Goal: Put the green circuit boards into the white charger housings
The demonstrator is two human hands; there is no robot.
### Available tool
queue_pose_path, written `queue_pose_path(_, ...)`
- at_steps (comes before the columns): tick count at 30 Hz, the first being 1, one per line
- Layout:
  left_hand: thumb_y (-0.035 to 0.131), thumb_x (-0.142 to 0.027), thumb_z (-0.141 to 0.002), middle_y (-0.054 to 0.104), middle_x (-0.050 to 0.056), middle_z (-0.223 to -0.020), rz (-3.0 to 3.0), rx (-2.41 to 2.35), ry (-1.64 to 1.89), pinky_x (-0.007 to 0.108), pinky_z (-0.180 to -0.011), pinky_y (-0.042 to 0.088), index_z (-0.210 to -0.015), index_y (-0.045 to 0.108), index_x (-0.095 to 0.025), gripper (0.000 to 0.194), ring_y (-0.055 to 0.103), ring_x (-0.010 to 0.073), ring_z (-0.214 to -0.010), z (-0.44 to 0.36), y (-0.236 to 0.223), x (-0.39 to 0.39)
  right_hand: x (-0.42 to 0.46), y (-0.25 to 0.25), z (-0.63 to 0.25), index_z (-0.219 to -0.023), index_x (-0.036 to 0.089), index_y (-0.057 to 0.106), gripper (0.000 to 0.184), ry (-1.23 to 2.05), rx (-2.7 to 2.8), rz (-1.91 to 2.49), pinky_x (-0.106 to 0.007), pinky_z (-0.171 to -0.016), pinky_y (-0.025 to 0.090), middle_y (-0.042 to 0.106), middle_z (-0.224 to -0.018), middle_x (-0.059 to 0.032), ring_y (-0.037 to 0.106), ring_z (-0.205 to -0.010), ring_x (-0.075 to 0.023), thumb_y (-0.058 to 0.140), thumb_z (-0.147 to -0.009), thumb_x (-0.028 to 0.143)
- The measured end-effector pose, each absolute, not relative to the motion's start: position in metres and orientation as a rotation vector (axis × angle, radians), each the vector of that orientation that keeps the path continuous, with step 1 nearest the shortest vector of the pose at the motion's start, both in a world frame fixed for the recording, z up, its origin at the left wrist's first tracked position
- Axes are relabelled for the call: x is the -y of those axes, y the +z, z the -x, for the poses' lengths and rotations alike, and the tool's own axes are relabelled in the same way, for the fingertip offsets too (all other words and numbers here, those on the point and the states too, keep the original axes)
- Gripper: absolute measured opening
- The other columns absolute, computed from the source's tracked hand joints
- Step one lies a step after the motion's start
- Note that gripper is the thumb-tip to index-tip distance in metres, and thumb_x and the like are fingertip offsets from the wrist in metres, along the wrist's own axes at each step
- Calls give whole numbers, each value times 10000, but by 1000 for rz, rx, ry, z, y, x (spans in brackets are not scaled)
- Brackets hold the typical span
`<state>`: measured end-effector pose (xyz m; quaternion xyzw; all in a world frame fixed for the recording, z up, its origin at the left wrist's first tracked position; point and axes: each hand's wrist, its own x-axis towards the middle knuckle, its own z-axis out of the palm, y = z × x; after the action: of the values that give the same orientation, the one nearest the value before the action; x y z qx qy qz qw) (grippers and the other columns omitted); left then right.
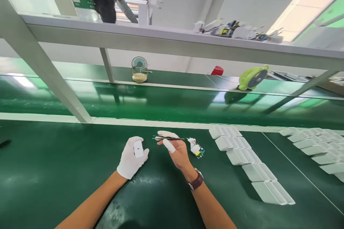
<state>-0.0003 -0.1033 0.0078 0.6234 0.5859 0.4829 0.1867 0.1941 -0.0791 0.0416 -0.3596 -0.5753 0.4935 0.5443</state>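
Observation:
My left hand (131,159), in a white glove, is closed around a small white charger housing (138,149) with a dark slot in its face. Across from it, my right hand (173,147) wears white finger cots and grips dark tweezers (169,138), whose tips point left toward the left hand. The tips are apart from the housing, and nothing shows between them. Just right of the right hand lies a small circuit board (198,150) with a white plug part, yellow and green pieces, flat on the green work surface (88,171).
Rows of white plastic housings (243,155) stand at the right, with more white housings (317,146) beyond. Past a pale rail (150,123) runs a green belt (161,103). A small fan (139,66) and a lime fan (252,77) stand behind. Loose parts lie on the overhead shelf (161,35).

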Motion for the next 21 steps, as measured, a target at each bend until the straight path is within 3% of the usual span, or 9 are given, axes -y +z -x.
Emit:
queue_pose_path(2, 681, -256, -724, 653, 34, -943, -1803, -1646, 1391, 332, -718, 577, -1065, 574, -226, 358, 671, 189, -771, 0, 8, 105, 86, 42, -192, -907, 225, 758, 206, 1145, 1426, 878, -452, -989, 561, 730, -1159, -91, 703, -1043, -239, 635, -922, 390)
queue_pose_path(6, 666, -209, -719, 634, 35, -947, -1875, -1610, 1444, 321, -737, 579, -1044, 547, -224, 346, 666, 177, -790, -4, 8, 108, 101, 41, -183, -1084, 262, 715, 196, 1177, 1431, 812, -431, -927, 607, 747, -1110, -68, 724, -970, -217, 654, -915, 340)
queue_pose_path(21, 625, -168, -723, 590, 56, -975, -1975, -1460, 1608, 317, -702, 563, -1071, 512, -230, 371, 635, 183, -828, -8, 7, 108, 117, 33, -172, -1124, 273, 686, 216, 1053, 1602, 715, -410, -923, 608, 743, -1120, -73, 712, -1026, -218, 624, -926, 214)
